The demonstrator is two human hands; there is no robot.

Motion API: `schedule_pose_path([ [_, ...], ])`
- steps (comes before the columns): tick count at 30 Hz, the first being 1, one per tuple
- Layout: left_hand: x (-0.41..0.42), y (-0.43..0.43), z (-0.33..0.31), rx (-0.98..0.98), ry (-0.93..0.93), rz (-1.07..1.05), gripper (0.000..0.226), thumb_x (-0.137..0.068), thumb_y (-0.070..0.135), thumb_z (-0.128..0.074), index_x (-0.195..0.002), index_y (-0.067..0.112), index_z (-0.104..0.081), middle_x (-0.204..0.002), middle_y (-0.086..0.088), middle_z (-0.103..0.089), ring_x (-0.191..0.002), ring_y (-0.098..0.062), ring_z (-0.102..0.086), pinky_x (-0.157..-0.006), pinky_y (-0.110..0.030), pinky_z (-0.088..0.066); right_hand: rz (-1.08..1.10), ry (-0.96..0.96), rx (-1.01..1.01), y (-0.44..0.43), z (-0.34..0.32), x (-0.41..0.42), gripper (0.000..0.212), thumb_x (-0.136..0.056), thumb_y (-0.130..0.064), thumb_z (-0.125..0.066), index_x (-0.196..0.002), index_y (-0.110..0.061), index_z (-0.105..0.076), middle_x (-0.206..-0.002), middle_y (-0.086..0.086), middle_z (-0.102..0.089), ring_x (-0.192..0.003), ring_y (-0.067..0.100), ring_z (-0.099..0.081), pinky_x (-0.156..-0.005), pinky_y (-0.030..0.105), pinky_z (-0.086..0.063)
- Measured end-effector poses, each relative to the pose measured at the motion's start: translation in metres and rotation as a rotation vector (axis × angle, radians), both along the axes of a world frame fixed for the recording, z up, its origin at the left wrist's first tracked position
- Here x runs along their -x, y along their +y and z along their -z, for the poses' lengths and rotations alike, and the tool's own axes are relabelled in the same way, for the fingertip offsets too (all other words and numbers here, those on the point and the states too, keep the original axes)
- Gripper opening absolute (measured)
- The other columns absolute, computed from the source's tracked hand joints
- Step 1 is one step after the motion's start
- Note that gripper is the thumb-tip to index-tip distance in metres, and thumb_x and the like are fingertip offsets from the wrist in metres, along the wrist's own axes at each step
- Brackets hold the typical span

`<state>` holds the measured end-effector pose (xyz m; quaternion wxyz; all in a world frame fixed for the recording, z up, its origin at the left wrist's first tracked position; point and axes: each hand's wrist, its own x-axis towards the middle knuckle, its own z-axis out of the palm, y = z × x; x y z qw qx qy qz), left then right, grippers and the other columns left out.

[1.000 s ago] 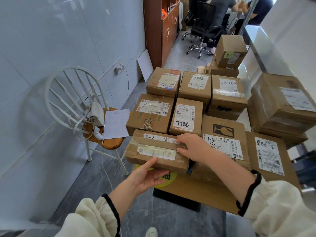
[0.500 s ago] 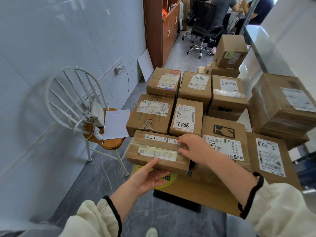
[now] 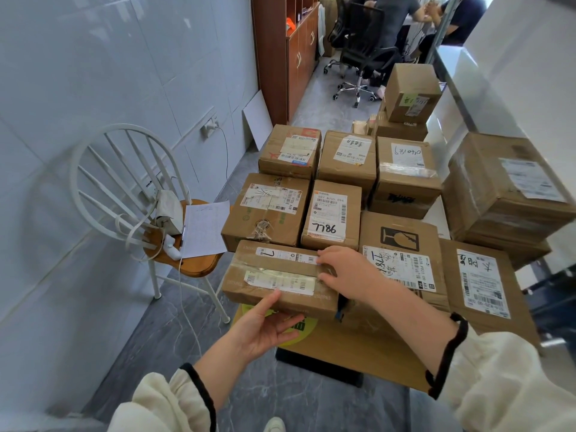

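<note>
A long flat cardboard box [image 3: 274, 269] with two white labels and clear tape lies at the near left corner of a group of parcels. My left hand [image 3: 265, 328] is under its near edge, fingers straight beneath the box and thumb up against the front face. My right hand [image 3: 346, 272] grips the box's right end, fingers curled over the top. The box's underside is hidden.
Several taped parcels [image 3: 335, 213] sit in rows behind the box, with bigger ones stacked at right [image 3: 505, 194]. They rest on a cardboard sheet [image 3: 358, 347]. A white chair [image 3: 131, 194] with papers stands left. At the back are a wooden cabinet [image 3: 280, 57] and seated people [image 3: 396, 17].
Both hands stay on the long box, which has barely moved.
</note>
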<state>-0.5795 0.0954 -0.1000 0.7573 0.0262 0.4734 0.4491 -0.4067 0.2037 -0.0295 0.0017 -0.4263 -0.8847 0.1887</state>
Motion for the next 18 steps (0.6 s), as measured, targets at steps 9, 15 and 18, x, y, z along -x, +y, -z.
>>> schedule_pose_path([
  [9, -0.003, -0.003, -0.004, 0.018, 0.009, -0.018, 0.061, -0.077, 0.028, -0.065, -0.133, 0.014, -0.045, -0.120, -0.022, -0.062, -0.094, -0.032, -0.068, -0.065, -0.045, -0.056, 0.036, 0.064, -0.012, 0.000, 0.001, 0.000, 0.033, -0.091, -0.025, -0.056, -0.122, -0.014, -0.060, -0.127, 0.000, -0.057, -0.118, 0.013, -0.050, -0.098, 0.022, -0.038],
  [15, 0.001, -0.019, -0.022, 0.004, 0.039, 0.003, 0.062, -0.075, 0.030, -0.068, -0.131, 0.013, -0.047, -0.119, -0.020, -0.061, -0.097, -0.034, -0.068, -0.066, -0.043, -0.056, 0.048, 0.149, -0.031, 0.000, -0.013, 0.003, 0.030, -0.092, -0.026, -0.055, -0.120, -0.017, -0.062, -0.114, -0.004, -0.063, -0.105, 0.010, -0.054, -0.087, 0.017, -0.039],
  [18, 0.017, -0.018, -0.044, -0.006, 0.124, 0.047, 0.061, -0.072, 0.039, -0.066, -0.123, 0.010, -0.052, -0.110, -0.019, -0.061, -0.097, -0.035, -0.066, -0.075, -0.047, -0.053, 0.124, 0.249, 0.155, 0.001, -0.035, 0.007, 0.034, -0.092, -0.032, -0.055, -0.124, -0.021, -0.058, -0.112, -0.008, -0.060, -0.097, 0.005, -0.052, -0.078, 0.014, -0.039],
])
